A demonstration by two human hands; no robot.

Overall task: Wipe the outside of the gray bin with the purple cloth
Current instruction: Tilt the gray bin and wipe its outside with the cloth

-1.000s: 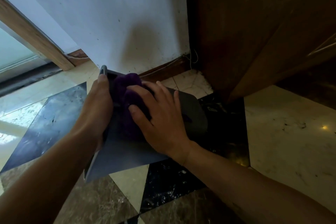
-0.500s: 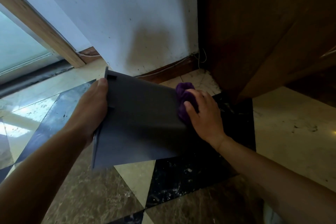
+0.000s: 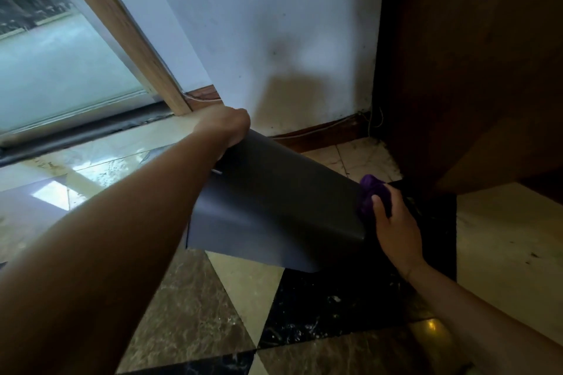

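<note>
Gray bin [image 3: 274, 207] is tipped on its side over the marble floor [image 3: 195, 307], near the wall [image 3: 274, 24]. Your left hand [image 3: 224, 126] is closed over its rim end, steadying it. Your right hand [image 3: 393, 222] presses the bunched purple cloth [image 3: 370, 195] against the base end, fingers curled around it. A second ago the cloth sat on the broad upper side; it has since swept across to the bottom edge. That face looks covered; base and underside probably remain.
</note>
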